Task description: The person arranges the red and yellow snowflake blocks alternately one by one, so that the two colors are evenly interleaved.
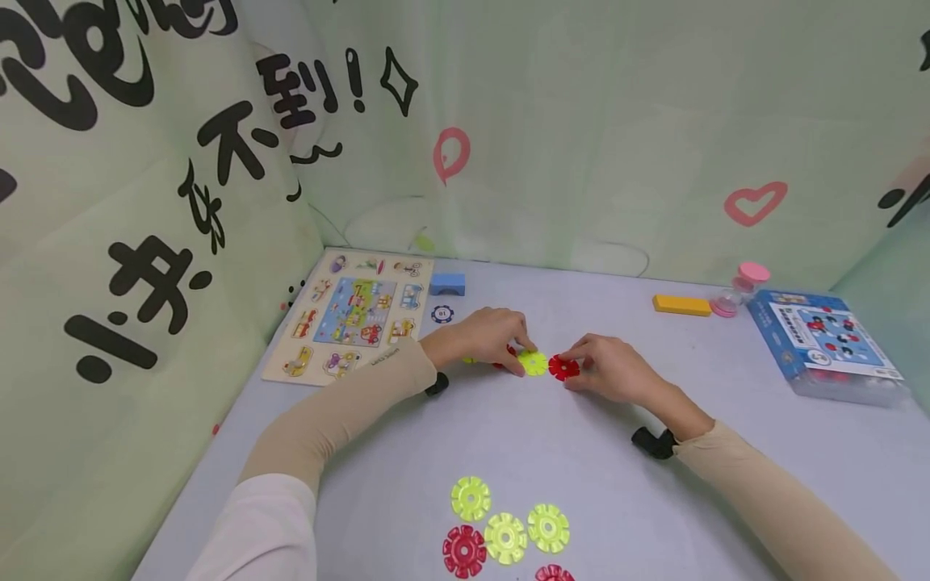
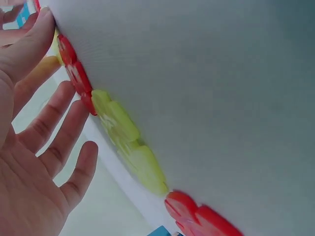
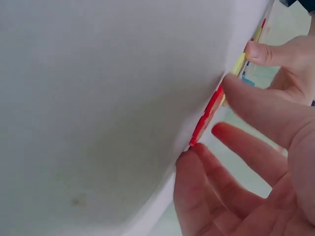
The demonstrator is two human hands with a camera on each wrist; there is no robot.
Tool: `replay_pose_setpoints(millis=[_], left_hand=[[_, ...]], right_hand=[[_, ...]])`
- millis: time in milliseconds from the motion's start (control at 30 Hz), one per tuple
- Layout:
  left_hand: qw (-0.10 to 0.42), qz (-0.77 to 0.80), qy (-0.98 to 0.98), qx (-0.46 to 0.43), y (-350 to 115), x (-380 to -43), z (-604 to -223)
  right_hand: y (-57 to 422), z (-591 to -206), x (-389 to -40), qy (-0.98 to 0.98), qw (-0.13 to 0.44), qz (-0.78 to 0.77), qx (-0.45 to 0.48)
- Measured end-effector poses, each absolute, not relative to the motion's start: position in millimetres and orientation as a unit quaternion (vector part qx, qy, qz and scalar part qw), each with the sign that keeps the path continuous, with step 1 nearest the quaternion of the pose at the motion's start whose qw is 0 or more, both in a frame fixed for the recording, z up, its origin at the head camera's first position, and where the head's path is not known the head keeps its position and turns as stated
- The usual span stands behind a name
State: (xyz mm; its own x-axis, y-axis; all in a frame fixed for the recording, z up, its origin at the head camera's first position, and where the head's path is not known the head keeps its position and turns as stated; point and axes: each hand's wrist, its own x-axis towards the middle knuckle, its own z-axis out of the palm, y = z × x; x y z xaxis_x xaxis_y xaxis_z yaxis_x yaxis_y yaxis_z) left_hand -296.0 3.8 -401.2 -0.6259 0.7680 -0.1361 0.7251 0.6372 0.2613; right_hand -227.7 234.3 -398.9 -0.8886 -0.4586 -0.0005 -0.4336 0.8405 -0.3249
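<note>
My left hand (image 1: 494,337) pinches a yellow-green notched plastic disc (image 1: 535,364) between thumb and fingertips, near the middle of the table. Just to its right, a red notched disc (image 1: 563,369) sits between the thumb and fingers of my right hand (image 1: 613,369). The two discs are edge to edge in the head view. In the left wrist view a row runs along the tabletop past my spread fingers, with a red disc (image 2: 76,71), a yellow-green disc (image 2: 129,140) and another red disc (image 2: 199,216). The right wrist view has the gripped red disc (image 3: 206,117) almost edge-on.
Several loose yellow-green discs (image 1: 505,538) and red discs (image 1: 464,551) lie at the front. A wooden picture puzzle board (image 1: 425,262) is at the back left beside a blue block (image 1: 447,284). Back right are a yellow block (image 1: 681,305), a pink-capped timer (image 1: 741,290) and a blue box (image 1: 828,343).
</note>
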Motion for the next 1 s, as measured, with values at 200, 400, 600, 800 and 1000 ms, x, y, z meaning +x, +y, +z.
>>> replay_pose_setpoints(millis=[200, 400, 600, 800, 1000], left_hand=[[0.133, 0.111, 0.892, 0.417, 12.6, -296.1, -399.4], [0.143, 0.113, 0.875, 0.449, 32.8, -293.6, -398.1], [0.140, 0.104, 0.876, 0.450, 44.0, -293.1, -400.9], [0.135, 0.096, 0.878, 0.450, 46.8, -294.6, -402.5], [0.134, 0.094, 0.878, 0.450, 49.0, -294.1, -403.6]], right_hand=[[232.1, -392.5, -189.5, 0.952, 0.018, -0.175, -0.251], [215.4, -394.1, -127.1, 0.897, 0.096, -0.228, -0.365], [203.5, -398.8, -88.2, 0.886, 0.137, -0.196, -0.398], [200.4, -397.5, -80.3, 0.891, 0.147, -0.177, -0.392], [194.5, -395.1, -75.7, 0.889, 0.197, -0.205, -0.360]])
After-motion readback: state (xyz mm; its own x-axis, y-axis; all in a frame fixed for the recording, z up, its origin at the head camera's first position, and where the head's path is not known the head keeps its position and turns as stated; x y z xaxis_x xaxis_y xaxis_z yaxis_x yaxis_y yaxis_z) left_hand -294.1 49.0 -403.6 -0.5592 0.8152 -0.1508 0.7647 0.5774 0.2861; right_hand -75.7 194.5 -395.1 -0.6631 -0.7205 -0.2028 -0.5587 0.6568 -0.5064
